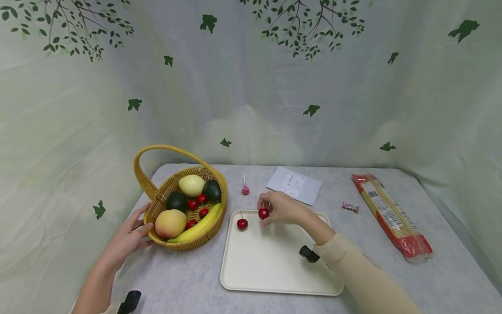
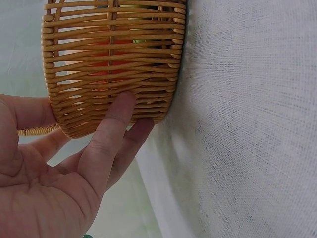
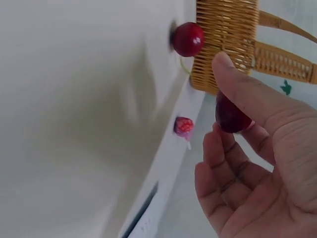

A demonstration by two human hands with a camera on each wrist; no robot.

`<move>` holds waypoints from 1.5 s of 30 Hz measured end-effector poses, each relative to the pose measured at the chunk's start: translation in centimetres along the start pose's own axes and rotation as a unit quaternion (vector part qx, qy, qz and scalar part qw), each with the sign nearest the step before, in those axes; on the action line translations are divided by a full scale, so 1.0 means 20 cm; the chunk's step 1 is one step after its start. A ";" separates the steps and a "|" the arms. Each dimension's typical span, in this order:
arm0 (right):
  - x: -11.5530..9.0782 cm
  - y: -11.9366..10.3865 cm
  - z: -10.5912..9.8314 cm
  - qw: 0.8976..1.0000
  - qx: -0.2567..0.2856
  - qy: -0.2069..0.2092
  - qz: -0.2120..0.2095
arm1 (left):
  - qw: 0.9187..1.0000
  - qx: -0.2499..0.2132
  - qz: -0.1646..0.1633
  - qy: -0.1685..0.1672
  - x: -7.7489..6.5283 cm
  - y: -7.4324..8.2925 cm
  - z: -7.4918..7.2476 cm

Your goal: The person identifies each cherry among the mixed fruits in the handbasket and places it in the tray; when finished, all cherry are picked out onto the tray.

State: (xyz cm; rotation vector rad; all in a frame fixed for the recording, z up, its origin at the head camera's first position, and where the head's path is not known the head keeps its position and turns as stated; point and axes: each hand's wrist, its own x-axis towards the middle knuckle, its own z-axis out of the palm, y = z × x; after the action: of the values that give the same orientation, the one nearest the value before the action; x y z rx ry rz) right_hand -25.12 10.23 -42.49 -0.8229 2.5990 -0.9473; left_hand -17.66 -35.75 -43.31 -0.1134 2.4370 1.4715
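A yellow wicker basket with a tall handle holds a peach, a banana, a pale lemon, two dark avocados and several cherries. My left hand rests against the basket's near left side, thumb at the rim and fairly straight fingers touching the outer wall. Above the far part of a cream tray, my right hand pinches a dark red cherry between thumb and fingers. Another cherry lies in the tray's far left corner, its stem up.
Behind the tray are a wrapped lollipop and a grey-white printed card or packet. A small wrapped candy and a long red-and-yellow pack of noodles lie to the right. A leaf-patterned curtain surrounds the table.
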 end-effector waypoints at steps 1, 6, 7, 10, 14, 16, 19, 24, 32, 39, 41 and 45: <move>0.01 0.00 0.01 1.000 -0.004 0.003 0.004 | 1.000 0.000 0.001 0.000 0.00 0.00 0.00; 0.03 0.01 0.05 1.000 -0.009 0.000 0.009 | 1.000 0.001 0.004 -0.001 0.00 0.00 0.01; 0.04 0.01 0.05 1.000 -0.007 -0.005 0.010 | 1.000 0.001 0.005 -0.002 0.00 0.00 0.01; 0.05 0.02 0.07 1.000 -0.002 -0.019 0.011 | 1.000 0.001 0.007 0.000 0.00 -0.01 0.01; 0.06 0.02 0.09 0.999 -0.008 -0.027 0.018 | 1.000 0.005 0.005 0.001 0.01 -0.01 0.01; 0.06 0.01 0.09 0.999 -0.010 -0.030 0.024 | 1.000 0.005 0.004 0.000 0.00 0.00 0.01; 0.07 0.01 0.11 0.999 -0.015 -0.038 0.033 | 1.000 0.007 0.006 -0.001 0.00 0.00 0.01; 0.08 0.01 0.13 0.998 -0.022 -0.049 0.042 | 1.000 0.010 0.008 -0.002 0.00 0.00 0.01; 0.08 0.00 0.15 0.997 -0.028 -0.054 0.041 | 1.000 0.010 0.002 -0.001 0.00 0.00 0.01; 0.09 0.00 0.15 0.997 -0.028 -0.053 0.043 | 1.000 0.012 0.003 0.000 -0.01 0.00 0.01; 0.09 0.00 0.15 0.997 -0.028 -0.053 0.043 | 1.000 0.012 0.004 0.000 -0.01 0.00 0.01; 0.09 0.00 0.16 0.997 -0.033 -0.053 0.041 | 1.000 0.009 0.005 0.000 -0.01 0.00 0.01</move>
State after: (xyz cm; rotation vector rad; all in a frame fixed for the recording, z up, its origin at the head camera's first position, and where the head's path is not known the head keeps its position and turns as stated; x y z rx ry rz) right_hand -25.32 7.51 -44.89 -0.7550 2.5626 -0.7774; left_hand -17.45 -35.68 -43.33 -0.0987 2.4539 1.4531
